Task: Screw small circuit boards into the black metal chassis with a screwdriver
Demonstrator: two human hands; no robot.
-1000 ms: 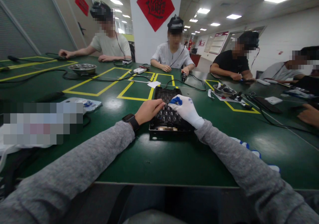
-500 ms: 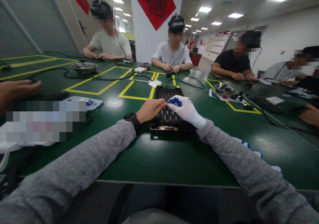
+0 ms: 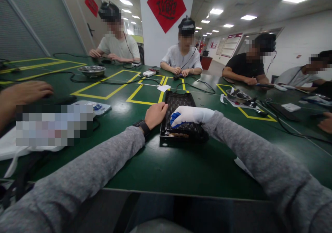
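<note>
A flat black open case (image 3: pixel 180 101) lies on the green table in front of me, with a dark, patterned inside and a tan strip along its near end. My left hand (image 3: pixel 155 115), bare with a black watch at the wrist, grips the case's left edge. Over the near half of the case is my right hand (image 3: pixel 185 116), in a white glove with blue-coated fingers. Its fingers are bent together and point down at the case's inside; whatever they hold is hidden beneath them.
Metal bowls (image 3: pixel 91 71) stand at the far left and, with small parts around it, at the right. A plastic packet (image 3: pixel 100 108) and a white bag lie left. Black cables and yellow tape lines cross the table (image 3: pixel 140 164). Several people sit around it; another person's hand (image 3: pixel 31 91) is at left.
My hands have parted from their meeting point above the case. The left went to the case's left edge; the right came lower and nearer, fingers turned down. The view shifted slightly.
</note>
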